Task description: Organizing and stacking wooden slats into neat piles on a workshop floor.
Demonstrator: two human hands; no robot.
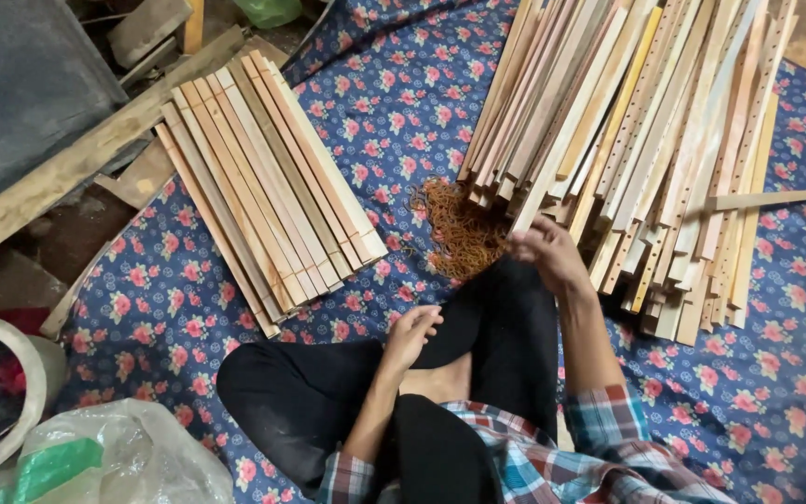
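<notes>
The right hand (545, 250) reaches to the ends of the loose wooden slats (650, 168), its grip unclear; the rubber bands (459, 233) lie just beside. The left hand (410, 331), fingers loosely curled and holding nothing, rests by the knee.

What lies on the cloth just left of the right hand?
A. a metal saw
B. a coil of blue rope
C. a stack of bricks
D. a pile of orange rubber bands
D: a tangle of orange rubber bands lies on the floral cloth beside the right hand, at the foot of the wooden slats.
</notes>
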